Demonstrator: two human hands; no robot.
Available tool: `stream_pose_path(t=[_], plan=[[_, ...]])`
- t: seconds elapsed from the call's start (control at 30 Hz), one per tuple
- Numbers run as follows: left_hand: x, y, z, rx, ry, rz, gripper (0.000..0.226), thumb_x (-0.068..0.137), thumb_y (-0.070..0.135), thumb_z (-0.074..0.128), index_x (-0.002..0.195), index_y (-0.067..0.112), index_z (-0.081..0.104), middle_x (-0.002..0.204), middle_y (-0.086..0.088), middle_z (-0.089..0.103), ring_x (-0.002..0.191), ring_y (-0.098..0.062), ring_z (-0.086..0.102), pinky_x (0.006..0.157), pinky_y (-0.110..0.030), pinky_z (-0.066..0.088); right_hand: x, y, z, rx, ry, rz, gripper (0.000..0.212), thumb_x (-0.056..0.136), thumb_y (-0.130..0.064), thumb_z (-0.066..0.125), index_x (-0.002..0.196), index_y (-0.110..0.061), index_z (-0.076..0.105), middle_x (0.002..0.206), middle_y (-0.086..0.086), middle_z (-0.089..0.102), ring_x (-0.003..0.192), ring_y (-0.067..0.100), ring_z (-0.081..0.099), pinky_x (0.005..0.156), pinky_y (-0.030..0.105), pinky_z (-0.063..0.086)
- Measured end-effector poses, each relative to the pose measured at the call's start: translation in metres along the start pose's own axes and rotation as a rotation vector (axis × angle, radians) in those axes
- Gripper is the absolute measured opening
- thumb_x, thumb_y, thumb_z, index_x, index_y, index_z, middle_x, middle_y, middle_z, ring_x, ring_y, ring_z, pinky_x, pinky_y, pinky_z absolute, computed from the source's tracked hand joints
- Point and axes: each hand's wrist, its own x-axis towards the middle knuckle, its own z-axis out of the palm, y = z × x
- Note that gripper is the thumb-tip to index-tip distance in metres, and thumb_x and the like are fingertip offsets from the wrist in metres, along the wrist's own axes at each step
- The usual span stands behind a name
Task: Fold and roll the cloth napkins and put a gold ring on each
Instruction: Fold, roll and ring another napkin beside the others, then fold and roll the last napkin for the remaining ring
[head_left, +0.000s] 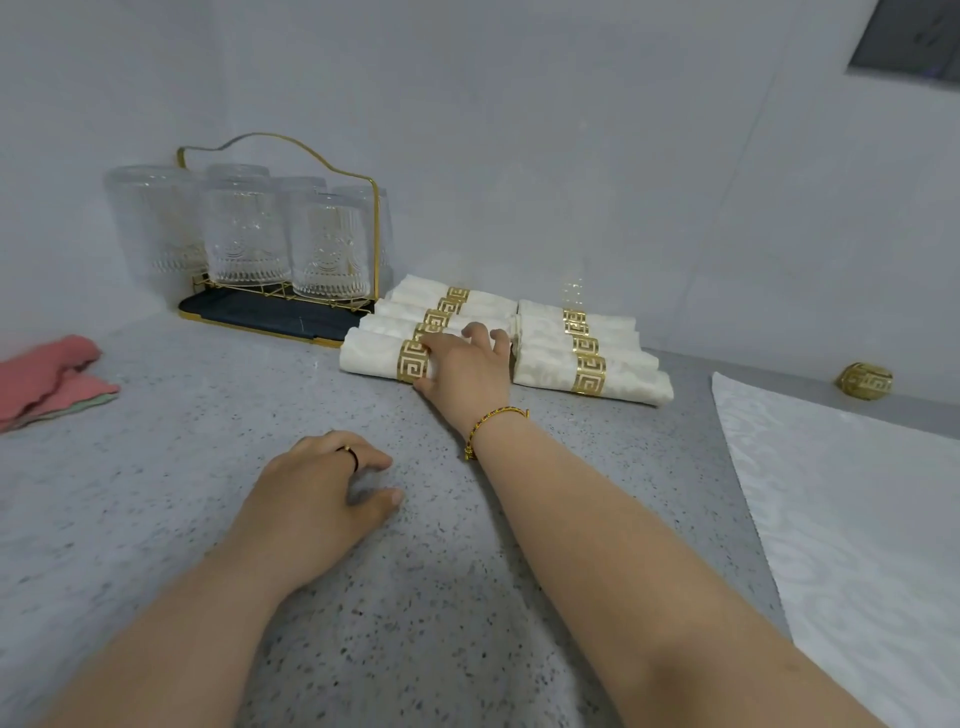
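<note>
While R hand (465, 364) grips napkin (371, 356), rack (373, 228) w/ glasses (244, 239)

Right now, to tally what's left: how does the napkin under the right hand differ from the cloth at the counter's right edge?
The front napkin is rolled; the flat cloth lies spread open. The front napkin wears a gold ring; the flat cloth has none. Both are white patterned fabric.

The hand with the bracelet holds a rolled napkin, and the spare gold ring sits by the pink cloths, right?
No. The head view shows the spare gold ring near the flat white napkin; the right hand does hold a rolled napkin.
</note>
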Motion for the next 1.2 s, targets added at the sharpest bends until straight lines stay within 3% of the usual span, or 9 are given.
stream_pose_path(t=[0.23,0.47,0.57,0.73,0.93,1.1,1.17,1.2], plan=[[-0.001,0.000,0.000,-0.014,0.002,0.006,0.036,0.088,0.042,0.051,0.123,0.031,0.051,0.128,0.017,0.044,0.121,-0.004,0.034,0.099,-0.017,0.023,-0.006,0.007,-0.003,0.021,-0.017,-0.006,0.065,0.082,-0.040,0.060,0.139,-0.022,0.033,0.143,-0.002,0.034,0.131,0.025,0.022,0.110,0.040,0.008],[-0.001,0.004,-0.001,0.023,-0.003,0.022,0.036,0.091,0.040,0.047,0.126,0.030,0.049,0.130,0.016,0.043,0.124,-0.005,0.032,0.102,-0.017,0.023,-0.048,0.021,-0.035,0.050,0.024,-0.015,0.056,0.086,-0.038,0.055,0.137,-0.022,0.036,0.142,-0.004,0.036,0.132,0.020,0.023,0.106,0.033,0.006],[-0.001,0.006,-0.001,0.040,-0.023,0.027,0.035,0.092,0.037,0.046,0.126,0.029,0.049,0.133,0.013,0.043,0.126,-0.008,0.031,0.104,-0.020,0.024,-0.090,0.035,-0.058,0.042,-0.047,-0.009,0.054,0.088,-0.036,0.053,0.138,-0.024,0.035,0.143,-0.006,0.035,0.133,0.016,0.024,0.108,0.029,0.008],[-0.005,0.014,-0.004,0.043,-0.050,0.062,0.036,0.091,0.034,0.048,0.126,0.025,0.049,0.136,0.008,0.043,0.127,-0.012,0.034,0.104,-0.023,0.027,-0.174,0.070,-0.096,0.059,-0.206,0.116,0.057,0.088,-0.039,0.052,0.140,-0.024,0.031,0.149,-0.005,0.025,0.137,0.014,0.022,0.111,0.023,0.010],[-0.016,0.036,-0.005,0.080,-0.082,0.187,0.032,0.089,0.034,0.053,0.119,0.025,0.057,0.128,0.008,0.053,0.119,-0.011,0.045,0.099,-0.023,0.033,-0.270,0.109,-0.145,0.163,-0.179,0.370,0.059,0.090,-0.037,0.052,0.141,-0.025,0.025,0.149,-0.010,0.024,0.137,0.009,0.022,0.107,0.015,0.016],[-0.047,0.080,0.001,0.046,-0.187,0.357,0.029,0.088,0.038,0.053,0.114,0.028,0.060,0.110,0.023,0.052,0.107,0.001,0.050,0.083,-0.007,0.032,-0.331,0.130,-0.156,0.216,-0.216,0.539,0.067,0.090,-0.044,0.047,0.145,-0.022,0.014,0.151,-0.008,0.019,0.140,0.010,0.016,0.112,0.022,0.014],[-0.061,0.108,0.007,0.070,-0.270,0.466,0.039,0.086,0.054,0.044,0.118,0.034,0.056,0.108,0.031,0.042,0.110,0.009,0.044,0.081,0.003,0.025,-0.336,0.132,-0.154,0.229,-0.240,0.538,0.064,0.092,-0.044,0.043,0.145,-0.021,0.015,0.152,-0.006,0.019,0.140,0.011,0.017,0.111,0.021,0.014],[-0.068,0.121,0.012,0.064,-0.299,0.532,0.056,0.079,0.070,0.034,0.120,0.037,0.054,0.109,0.034,0.039,0.110,0.012,0.039,0.080,0.007,0.021,-0.335,0.131,-0.154,0.240,-0.248,0.532,0.062,0.093,-0.042,0.042,0.145,-0.020,0.016,0.152,-0.005,0.019,0.140,0.012,0.018,0.111,0.020,0.014]])
